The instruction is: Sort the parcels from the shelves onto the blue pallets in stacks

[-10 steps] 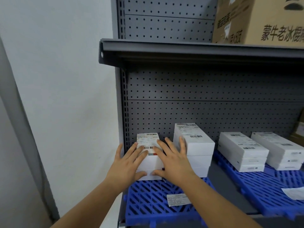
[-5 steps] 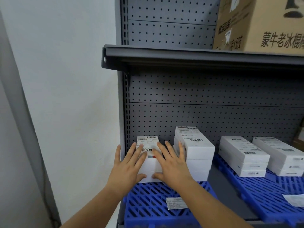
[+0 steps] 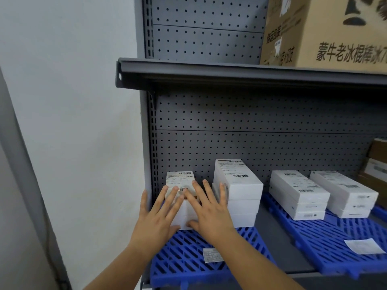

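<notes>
My left hand [image 3: 156,219] and my right hand [image 3: 209,214] lie flat, fingers spread and straight, against the front of the leftmost stack of white parcels [image 3: 180,197]. My thumbs touch its lower front edge; nothing is pinched or curled around. This stack stands at the back left corner of the left blue pallet [image 3: 188,260], close to the grey perforated back panel [image 3: 251,122] of the shelf. Its parcels are plain white cartons, and the top one carries a printed shipping label with barcodes and a small reddish mark.

Just beside it, to the right on the same pallet, stands a taller stack [image 3: 237,191] of three white cartons, its top parcel labelled too; my right fingertips reach into the gap between the two stacks. A small paper slip [image 3: 212,255] lies near the pallet's front edge.

On the right blue pallet [image 3: 326,248], well apart, sit two more white stacks [image 3: 299,194] [image 3: 343,193], side by side at its back edge, and a loose white sheet [image 3: 364,246] lies toward its front. A brown cardboard box [image 3: 326,30] with black printed characters rests on the upper shelf [image 3: 230,75].
</notes>
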Motion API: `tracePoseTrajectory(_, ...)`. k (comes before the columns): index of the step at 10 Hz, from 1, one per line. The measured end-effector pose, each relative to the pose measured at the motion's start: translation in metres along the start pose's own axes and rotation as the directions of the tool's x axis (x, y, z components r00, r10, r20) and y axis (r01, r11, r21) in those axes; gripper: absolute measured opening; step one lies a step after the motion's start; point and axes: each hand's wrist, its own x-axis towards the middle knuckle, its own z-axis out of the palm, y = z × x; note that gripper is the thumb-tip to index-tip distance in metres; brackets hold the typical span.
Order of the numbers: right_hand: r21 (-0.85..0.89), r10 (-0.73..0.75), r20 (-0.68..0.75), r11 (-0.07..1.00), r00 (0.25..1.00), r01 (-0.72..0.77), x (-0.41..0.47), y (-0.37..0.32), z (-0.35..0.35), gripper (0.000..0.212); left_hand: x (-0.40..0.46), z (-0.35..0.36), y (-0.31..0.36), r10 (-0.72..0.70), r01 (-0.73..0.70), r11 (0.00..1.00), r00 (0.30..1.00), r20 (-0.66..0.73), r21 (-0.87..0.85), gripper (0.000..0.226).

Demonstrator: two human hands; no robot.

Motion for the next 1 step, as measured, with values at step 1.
tracePoseTrajectory(1, 0.03, -0.014, -0.082, 0.999, 0.997, 0.016, -0.0087, 0.0062, -0.013, 0.096, 0.0022, -0.0146, 0.0119, -0.018, 0.017, 0.999, 0.999, -0.038, -0.039, 0.075)
